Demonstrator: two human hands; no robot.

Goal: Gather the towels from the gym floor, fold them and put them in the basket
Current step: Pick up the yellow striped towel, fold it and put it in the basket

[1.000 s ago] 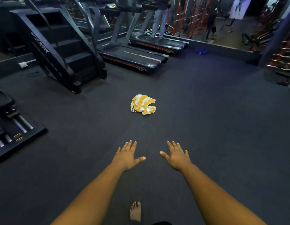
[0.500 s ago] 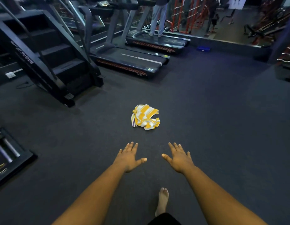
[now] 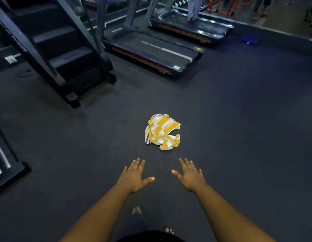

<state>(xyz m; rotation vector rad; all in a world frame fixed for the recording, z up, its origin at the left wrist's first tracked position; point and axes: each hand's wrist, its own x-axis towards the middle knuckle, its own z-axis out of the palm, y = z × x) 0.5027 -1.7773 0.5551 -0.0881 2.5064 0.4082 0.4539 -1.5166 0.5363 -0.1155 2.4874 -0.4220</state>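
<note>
Barely begun: the crumpled towel lies untouched mid-frame on the floor. Left hand and right hand reach spread, holding nothing; no basket shows.

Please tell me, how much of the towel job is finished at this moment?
Nothing looks done: the yellow-and-white striped towel lies crumpled and unfolded on the dark gym floor. In hand: nothing yet; the left hand and right hand reach out open, short of the towel. Left: picking it up, folding it and putting it in the basket, which is not in view.
</note>
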